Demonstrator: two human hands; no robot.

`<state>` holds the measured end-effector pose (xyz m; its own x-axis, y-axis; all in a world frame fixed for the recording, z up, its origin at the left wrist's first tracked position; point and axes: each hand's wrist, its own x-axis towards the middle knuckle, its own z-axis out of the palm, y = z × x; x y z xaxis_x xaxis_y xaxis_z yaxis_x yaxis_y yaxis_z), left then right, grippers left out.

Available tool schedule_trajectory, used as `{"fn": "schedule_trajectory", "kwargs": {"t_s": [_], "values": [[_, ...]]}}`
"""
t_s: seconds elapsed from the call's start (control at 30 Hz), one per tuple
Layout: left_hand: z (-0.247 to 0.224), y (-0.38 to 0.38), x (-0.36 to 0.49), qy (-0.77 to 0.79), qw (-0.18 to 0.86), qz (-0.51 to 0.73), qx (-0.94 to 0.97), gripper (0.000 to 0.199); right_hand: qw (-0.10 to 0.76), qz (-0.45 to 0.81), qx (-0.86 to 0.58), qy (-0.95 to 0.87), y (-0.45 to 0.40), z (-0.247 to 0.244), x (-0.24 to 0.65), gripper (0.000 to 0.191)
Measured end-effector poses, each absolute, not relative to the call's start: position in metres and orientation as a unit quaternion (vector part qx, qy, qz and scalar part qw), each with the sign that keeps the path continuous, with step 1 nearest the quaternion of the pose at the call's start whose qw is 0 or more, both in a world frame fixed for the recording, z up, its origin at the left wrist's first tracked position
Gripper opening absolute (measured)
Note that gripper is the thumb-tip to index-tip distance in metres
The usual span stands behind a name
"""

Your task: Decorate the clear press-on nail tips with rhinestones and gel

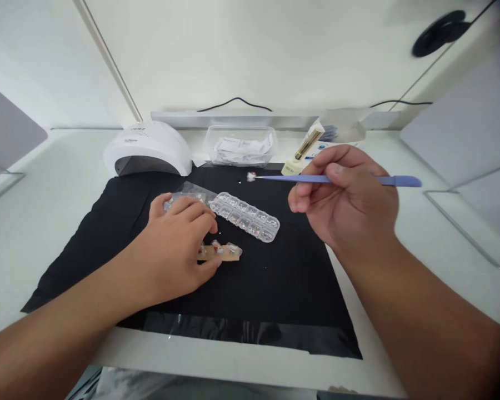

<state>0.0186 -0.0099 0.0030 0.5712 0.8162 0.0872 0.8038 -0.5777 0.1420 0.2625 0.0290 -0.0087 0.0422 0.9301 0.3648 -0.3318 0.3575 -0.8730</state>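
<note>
My right hand (345,203) grips a thin blue picker pen (300,178), held level above the black mat (275,278). The pen's white tip (251,176) points left with something small and pale on it. My left hand (179,244) rests on the mat and pins down a wooden stick (225,254) that carries a few clear nail tips. A clear compartment box of small gems (245,216) lies open just beyond that hand, its lid partly under my fingers.
A white nail lamp (148,150) stands at the back left. Behind the mat are a clear tub of white packets (241,145), a small gold-capped bottle (308,145) and a box. Black cables run along the back wall. Clear panels stand at both sides.
</note>
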Motion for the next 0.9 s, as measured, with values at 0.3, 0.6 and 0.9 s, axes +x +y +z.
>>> {"fn": "schedule_trajectory", "kwargs": {"t_s": [0.3, 0.6, 0.9], "values": [[0.001, -0.012, 0.028, 0.444, 0.062, 0.043, 0.893, 0.02, 0.657, 0.488, -0.297, -0.492, 0.027, -0.007, 0.261, 0.01], [-0.006, -0.013, 0.045, 0.434, 0.046, 0.033, 0.899, 0.021, 0.646, 0.493, -0.297, -0.502, 0.025, -0.007, 0.26, 0.009], [-0.009, -0.013, 0.052, 0.451, 0.053, 0.047, 0.89, 0.019, 0.64, 0.502, -0.308, -0.493, 0.025, -0.006, 0.26, 0.003]]}}
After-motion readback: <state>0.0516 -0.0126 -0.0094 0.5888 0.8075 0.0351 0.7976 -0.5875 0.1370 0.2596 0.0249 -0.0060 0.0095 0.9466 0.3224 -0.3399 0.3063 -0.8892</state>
